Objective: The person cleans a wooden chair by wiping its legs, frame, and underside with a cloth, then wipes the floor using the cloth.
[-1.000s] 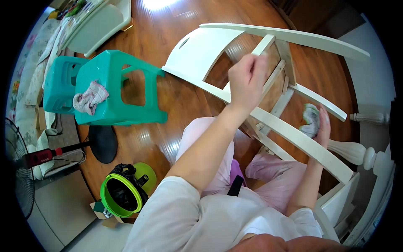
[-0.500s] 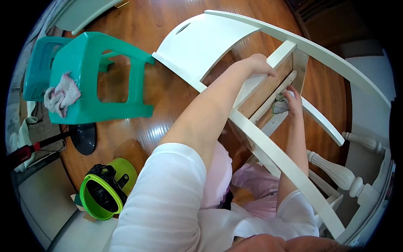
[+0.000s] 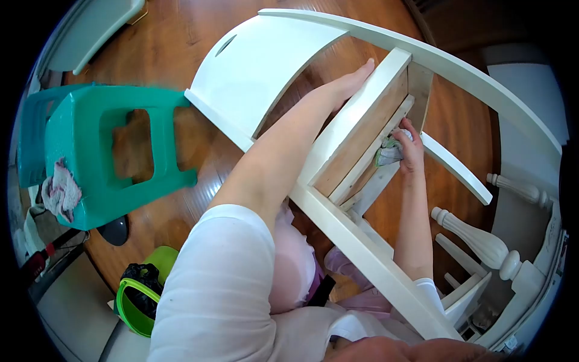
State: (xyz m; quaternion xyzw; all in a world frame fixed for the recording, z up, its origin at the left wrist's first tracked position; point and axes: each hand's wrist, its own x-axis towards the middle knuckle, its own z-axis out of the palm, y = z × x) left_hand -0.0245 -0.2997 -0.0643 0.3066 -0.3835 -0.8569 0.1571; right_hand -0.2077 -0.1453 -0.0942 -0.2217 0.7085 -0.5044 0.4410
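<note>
Though I cannot tell whether the left hand (image 3: pixel 353 82) grips, the cloth (image 3: pixel 389 154) lies clamped inside the right fingers (image 3: pixel 414 131).

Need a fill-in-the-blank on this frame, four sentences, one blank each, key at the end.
1. A crumpled cloth is held in the person's ____ hand.
2. The chair has a backrest painted ____.
3. In the picture, the plastic stool stands to the ____ of the chair.
4. The lime-green bin is lined with a bag whose colour is ____.

Missing words: right; white; left; black.
</note>
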